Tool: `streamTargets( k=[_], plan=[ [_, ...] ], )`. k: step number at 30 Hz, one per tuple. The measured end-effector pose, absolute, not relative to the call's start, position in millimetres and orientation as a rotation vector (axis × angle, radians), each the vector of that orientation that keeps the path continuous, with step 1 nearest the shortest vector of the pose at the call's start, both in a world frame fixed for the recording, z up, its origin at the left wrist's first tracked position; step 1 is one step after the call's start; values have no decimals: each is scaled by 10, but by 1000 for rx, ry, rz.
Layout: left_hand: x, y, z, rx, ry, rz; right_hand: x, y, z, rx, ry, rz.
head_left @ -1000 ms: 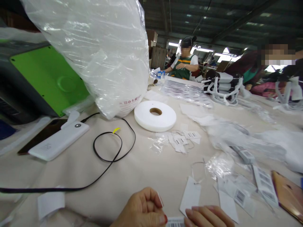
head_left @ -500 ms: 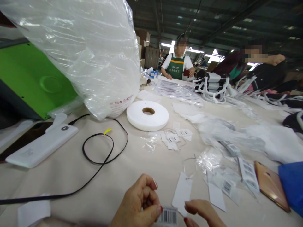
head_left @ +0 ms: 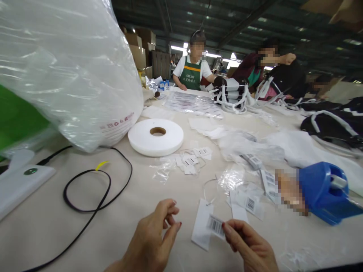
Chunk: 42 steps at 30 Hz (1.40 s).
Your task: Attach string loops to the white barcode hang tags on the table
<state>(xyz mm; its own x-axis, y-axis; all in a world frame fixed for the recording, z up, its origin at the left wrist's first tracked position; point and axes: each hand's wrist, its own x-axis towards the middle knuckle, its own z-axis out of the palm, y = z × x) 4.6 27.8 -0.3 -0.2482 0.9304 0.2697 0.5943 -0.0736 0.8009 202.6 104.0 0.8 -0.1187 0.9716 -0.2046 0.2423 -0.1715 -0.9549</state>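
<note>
At the far left of the tabletop (head_left: 136,204), a white charger block (head_left: 19,181) lies under a big clear plastic bag (head_left: 70,68), and a black cable (head_left: 87,189) loops out from it across the cloth. Further right sits a flat roll of white tape (head_left: 155,136), with a small heap of loose barcode tags (head_left: 190,162) just in front of it.

Near the bottom edge, the left hand (head_left: 150,241) hovers over the cloth, thumb and forefinger parted in a loose pinch with nothing visible between them. Just to its right a blank white hang tag (head_left: 200,226) lies flat with its string at the top. The barcode sticker (head_left: 215,226) is above that tag's right edge, pinched at one end between the fingertips of the right hand (head_left: 249,245); whether it already touches the tag cannot be told.

So the work stands at the sticker-handling step, with the label lifted and held free. Being thin and likely tacky, it calls for a light fingertip grip and square alignment with the tag.

At the far right rests a blue dispenser (head_left: 323,192).
</note>
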Motion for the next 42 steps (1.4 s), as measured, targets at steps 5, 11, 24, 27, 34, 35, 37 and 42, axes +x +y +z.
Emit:
streamTargets(
  k=[5,11,24,27,34,35,37,42],
  plan=[
    [-15,500,-212,2314,1307,1244,1974,1113,-66,-1474,-1290,1386],
    [18,577,-324,2194,1221,1215,1863,1069,-201,-1433,-1341,1420],
    [-21,554,-473,2014,1397,1149,1852,1064,-206,-1540,-1382,1413],
    [-12,559,-450,1997,1396,1180,1847,1061,-217,-1536,-1395,1393],
    [3,571,-405,2014,1383,1194,1843,1046,-248,-1542,-1446,1341],
    [5,568,-401,2010,1389,1192,1843,1044,-250,-1545,-1453,1339],
    [9,564,-400,1989,1408,1182,1843,1043,-255,-1548,-1469,1333],
    [7,573,-423,2024,1371,1202,1845,1044,-264,-1563,-1521,1307]
  ],
)
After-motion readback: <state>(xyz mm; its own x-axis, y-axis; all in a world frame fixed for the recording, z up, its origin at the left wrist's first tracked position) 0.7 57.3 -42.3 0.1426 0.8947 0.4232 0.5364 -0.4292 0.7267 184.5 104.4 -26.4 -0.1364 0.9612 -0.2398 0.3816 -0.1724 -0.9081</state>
